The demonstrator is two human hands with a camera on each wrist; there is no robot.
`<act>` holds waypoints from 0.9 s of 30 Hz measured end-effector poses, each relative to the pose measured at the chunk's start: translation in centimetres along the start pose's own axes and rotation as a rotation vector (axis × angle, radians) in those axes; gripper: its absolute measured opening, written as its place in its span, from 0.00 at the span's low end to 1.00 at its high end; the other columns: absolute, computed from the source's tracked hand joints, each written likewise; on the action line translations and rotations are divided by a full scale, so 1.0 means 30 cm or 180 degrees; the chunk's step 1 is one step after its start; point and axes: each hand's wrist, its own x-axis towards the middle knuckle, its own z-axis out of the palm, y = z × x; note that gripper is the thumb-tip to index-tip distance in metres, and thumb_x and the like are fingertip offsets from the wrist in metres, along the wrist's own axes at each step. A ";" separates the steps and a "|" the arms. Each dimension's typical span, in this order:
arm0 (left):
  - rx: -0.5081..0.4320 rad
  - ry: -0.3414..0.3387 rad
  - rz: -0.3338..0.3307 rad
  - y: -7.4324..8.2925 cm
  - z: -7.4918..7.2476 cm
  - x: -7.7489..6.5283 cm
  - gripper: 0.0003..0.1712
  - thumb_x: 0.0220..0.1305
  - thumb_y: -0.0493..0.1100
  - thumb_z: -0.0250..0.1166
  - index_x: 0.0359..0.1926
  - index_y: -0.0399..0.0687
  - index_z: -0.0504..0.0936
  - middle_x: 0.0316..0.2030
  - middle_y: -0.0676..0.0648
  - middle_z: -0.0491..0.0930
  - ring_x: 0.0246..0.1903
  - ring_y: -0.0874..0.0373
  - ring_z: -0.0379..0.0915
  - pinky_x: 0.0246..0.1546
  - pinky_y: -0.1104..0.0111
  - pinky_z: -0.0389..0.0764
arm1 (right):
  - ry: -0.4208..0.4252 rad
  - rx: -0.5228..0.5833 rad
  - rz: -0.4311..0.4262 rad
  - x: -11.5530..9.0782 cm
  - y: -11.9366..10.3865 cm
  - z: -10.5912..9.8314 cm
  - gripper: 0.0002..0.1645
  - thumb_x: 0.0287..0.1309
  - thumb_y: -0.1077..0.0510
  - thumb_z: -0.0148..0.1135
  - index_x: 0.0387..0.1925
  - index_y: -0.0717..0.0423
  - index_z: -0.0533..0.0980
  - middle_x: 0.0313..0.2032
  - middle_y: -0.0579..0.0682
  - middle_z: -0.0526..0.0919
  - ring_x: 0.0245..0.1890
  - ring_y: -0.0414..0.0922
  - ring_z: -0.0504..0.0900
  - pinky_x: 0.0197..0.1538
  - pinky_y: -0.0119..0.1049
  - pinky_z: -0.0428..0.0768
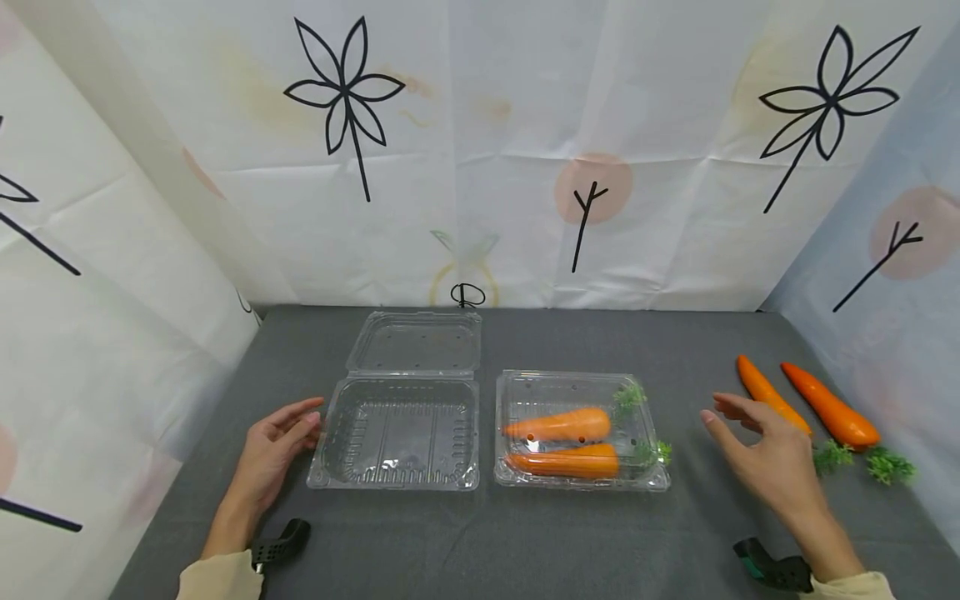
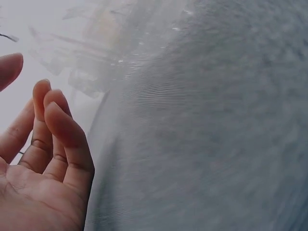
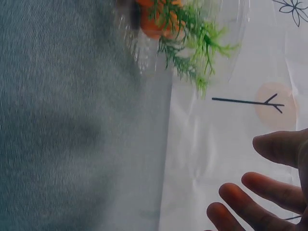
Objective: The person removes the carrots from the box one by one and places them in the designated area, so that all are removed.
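Observation:
Two clear plastic clamshell boxes stand on the grey table. The left box (image 1: 401, 479) has its lid (image 1: 416, 346) folded back and nothing inside. In the closed right box (image 1: 517, 379) lie two carrots (image 1: 562, 425), their green tops at its right end, one sprig poking out at the edge. My left hand (image 1: 272, 446) is beside the left box's left side, fingers loosely bent; whether it touches the box I cannot tell. My right hand (image 1: 772, 458) hovers between the right box and two loose carrots (image 1: 828, 406), fingers spread and holding nothing.
The loose carrots lie at the table's right edge, their green tops (image 1: 890, 465) toward me. White patterned cloth (image 1: 510, 108) hangs behind the grey table (image 1: 480, 550) and along both sides.

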 end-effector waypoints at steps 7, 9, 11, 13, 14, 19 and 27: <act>0.0295 0.0232 0.0341 0.078 -0.007 -0.013 0.19 0.69 0.31 0.65 0.58 0.25 0.77 0.38 0.55 0.82 0.35 0.60 0.78 0.34 0.74 0.80 | -0.0104 0.0140 -0.0141 -0.021 -0.039 0.015 0.22 0.61 0.56 0.73 0.56 0.59 0.81 0.48 0.59 0.85 0.43 0.25 0.73 0.43 0.21 0.71; 0.0324 0.0246 0.0444 0.105 0.001 -0.019 0.18 0.69 0.30 0.65 0.58 0.27 0.78 0.38 0.55 0.81 0.35 0.62 0.78 0.35 0.75 0.79 | -0.0136 0.0143 -0.0179 -0.027 -0.049 0.017 0.23 0.60 0.56 0.74 0.56 0.57 0.82 0.48 0.57 0.85 0.43 0.27 0.74 0.41 0.22 0.73; 0.0359 0.0240 0.0557 0.133 0.020 -0.030 0.18 0.68 0.30 0.65 0.58 0.30 0.79 0.39 0.54 0.81 0.36 0.62 0.78 0.35 0.75 0.79 | -0.0167 0.0162 -0.0233 -0.033 -0.058 0.018 0.23 0.60 0.57 0.74 0.56 0.56 0.82 0.49 0.55 0.85 0.43 0.28 0.75 0.39 0.23 0.74; 0.0460 0.0201 0.0694 0.161 0.047 -0.041 0.18 0.68 0.28 0.64 0.58 0.31 0.80 0.40 0.53 0.81 0.38 0.64 0.78 0.38 0.76 0.79 | -0.0205 0.0208 -0.0318 -0.039 -0.066 0.021 0.23 0.59 0.58 0.75 0.56 0.55 0.82 0.49 0.53 0.85 0.44 0.28 0.74 0.40 0.23 0.74; 0.0486 0.0176 0.0758 0.174 0.064 -0.046 0.18 0.68 0.27 0.64 0.58 0.30 0.80 0.40 0.52 0.81 0.38 0.64 0.78 0.40 0.76 0.79 | -0.0224 0.0226 -0.0370 -0.042 -0.070 0.023 0.23 0.58 0.59 0.75 0.56 0.54 0.82 0.49 0.51 0.85 0.44 0.29 0.75 0.40 0.22 0.74; 0.0649 0.0002 0.0966 0.227 0.171 -0.066 0.17 0.67 0.25 0.63 0.56 0.29 0.80 0.39 0.50 0.81 0.40 0.65 0.78 0.45 0.76 0.78 | -0.0297 0.0321 -0.0676 -0.057 -0.081 0.034 0.23 0.55 0.63 0.76 0.54 0.53 0.83 0.47 0.47 0.84 0.44 0.29 0.75 0.47 0.18 0.70; 0.0474 -0.0399 0.0939 0.268 0.366 -0.114 0.15 0.66 0.29 0.66 0.54 0.34 0.83 0.39 0.43 0.81 0.38 0.59 0.80 0.36 0.71 0.81 | -0.0395 0.0325 -0.0866 -0.074 -0.089 0.040 0.24 0.51 0.64 0.78 0.52 0.51 0.84 0.46 0.44 0.84 0.42 0.32 0.78 0.46 0.18 0.71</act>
